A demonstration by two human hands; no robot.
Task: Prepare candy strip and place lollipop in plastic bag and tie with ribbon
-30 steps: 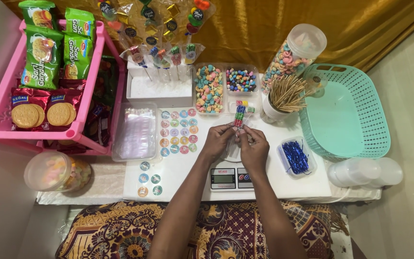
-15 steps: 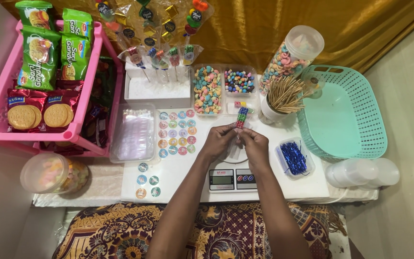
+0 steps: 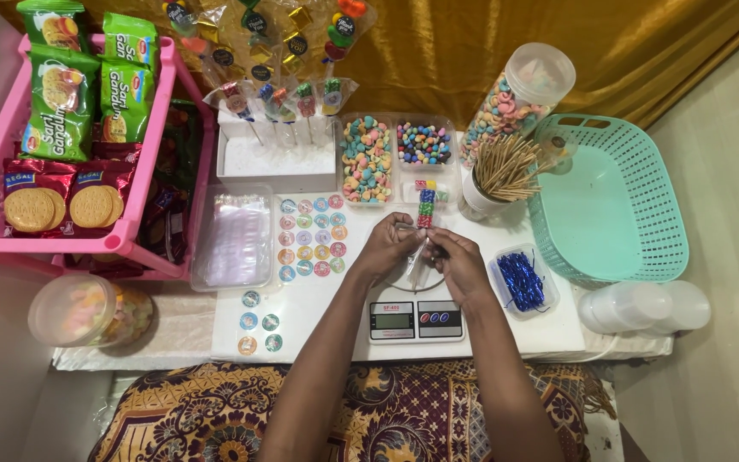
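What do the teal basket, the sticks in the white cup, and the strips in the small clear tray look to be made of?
Teal basket: moulded plastic, matte, with a regular perforated lattice wall. Sticks: pale wood or bamboo, thin, straight and unpainted. Strips: probably metallic foil twist ties, shiny blue with glints. Clear tray: thin transparent plastic, by its see-through rim.

candy skewer (image 3: 425, 208) | stacked red, green, blue pieces on a thin stick, in a clear wrapper | nearly upright in frame, centre | lower end pinched by both hands above the kitchen scale (image 3: 415, 320)

Both hands (image 3: 425, 252) on candy skewer (image 3: 426, 208)
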